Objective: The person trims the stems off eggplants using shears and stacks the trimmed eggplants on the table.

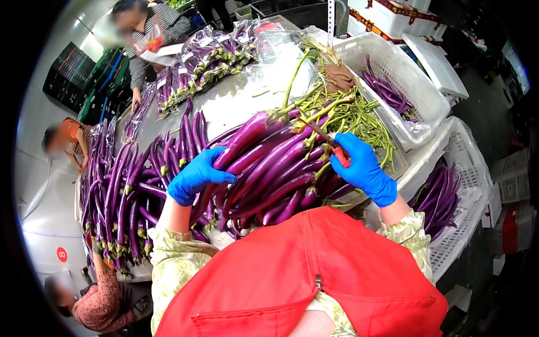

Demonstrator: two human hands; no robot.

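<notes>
Two blue-gloved hands work over a heap of eggplants, one holding an eggplant and the other a red-handled blade.

The left hand [200, 176] grips the lower end of a long purple eggplant [248, 135], thumb and fingers curled around it; the eggplant slants up over the heap [281, 180], its green stem pointing away from the person. The right hand [364, 169] has its fingers closed around the red handle of the blade [320, 132], whose tip is near the eggplant's stem end; whether they touch I cannot tell. Just beyond lies a pile of cut stems [368, 126], and a white crate [439, 115] holding more eggplants stands to the right. Bagged eggplants [205, 64] lie on the table's far side, near a co-worker [160, 25].
</notes>
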